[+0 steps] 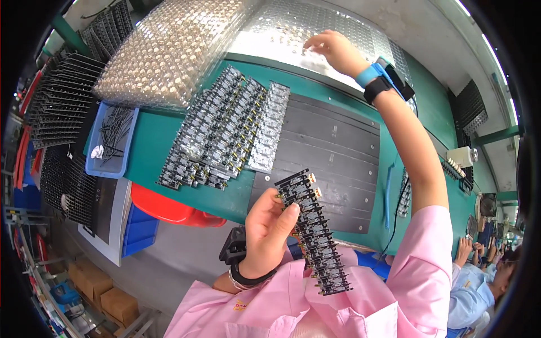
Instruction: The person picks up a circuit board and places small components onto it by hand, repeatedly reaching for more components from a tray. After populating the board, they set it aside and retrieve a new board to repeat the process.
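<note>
My left hand [267,234] grips a long black circuit board panel [322,248] near its upper end, thumb on its face. Rows of small parts cover the panel, and two pale connectors stick out at its top edge. Far off, my right hand [338,52] reaches over a bright silvery sheet [262,48] dotted with small parts. Its fingers are pinched together; anything between them is too small to make out. A blue band and a black strap circle that wrist. Left of a dark flat plate [332,152], similar populated board panels [217,129] lie overlapping on the green mat.
A bubble-wrap bundle [155,56] sits at the back left. Below it a blue bin [128,160] holds thin black pieces. Black racks [62,96] stand at far left, and a red stool [163,205] is under the bench edge. A co-worker [479,287] sits at right.
</note>
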{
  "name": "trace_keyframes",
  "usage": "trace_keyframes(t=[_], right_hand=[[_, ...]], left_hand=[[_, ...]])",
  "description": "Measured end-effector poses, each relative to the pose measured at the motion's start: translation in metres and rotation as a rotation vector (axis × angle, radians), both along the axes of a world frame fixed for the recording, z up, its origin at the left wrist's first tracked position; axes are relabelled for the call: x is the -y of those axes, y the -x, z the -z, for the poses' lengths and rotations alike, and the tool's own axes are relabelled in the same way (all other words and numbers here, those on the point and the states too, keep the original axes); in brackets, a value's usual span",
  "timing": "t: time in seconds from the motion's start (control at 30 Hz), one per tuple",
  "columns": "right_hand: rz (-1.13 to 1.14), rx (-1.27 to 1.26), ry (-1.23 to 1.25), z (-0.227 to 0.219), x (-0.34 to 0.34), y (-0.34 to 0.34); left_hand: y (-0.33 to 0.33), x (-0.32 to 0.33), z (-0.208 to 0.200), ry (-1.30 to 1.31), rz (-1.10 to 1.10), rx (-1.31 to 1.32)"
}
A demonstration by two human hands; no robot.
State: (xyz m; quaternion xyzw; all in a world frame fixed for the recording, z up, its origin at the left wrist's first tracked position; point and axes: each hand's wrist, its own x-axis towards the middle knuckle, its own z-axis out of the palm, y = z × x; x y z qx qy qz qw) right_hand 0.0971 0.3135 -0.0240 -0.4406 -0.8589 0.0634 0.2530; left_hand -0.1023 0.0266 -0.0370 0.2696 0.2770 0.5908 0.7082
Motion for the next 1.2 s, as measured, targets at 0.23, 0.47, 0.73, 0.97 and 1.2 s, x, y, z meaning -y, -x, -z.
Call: trace_keyframes(t=[0.23,0.47,0.73,0.97,1.2], right_hand=[[-0.116,0.388,-0.203,0.002,-0.026,0.010],[-0.156,0.459,-0.273,-0.003,-0.024,0.014],[-0.105,-0.095,0.239,-0.029,0.080,0.022],[-0.343,-0.501,0.587,-0.024,0.153,0.015],[-0.253,-0.130,0.432,0.005,0.183,0.023]], left_hand=[[0.015,-0.009,0.013,0.025,-0.031,0.000],[0.017,-0.013,0.013,0.043,-0.019,0.011],[0.015,-0.014,0.017,0.035,-0.042,0.015],[0.009,-0.008,0.014,0.019,-0.001,0.005],[0.012,-0.011,0.019,0.059,-0.072,-0.076]])
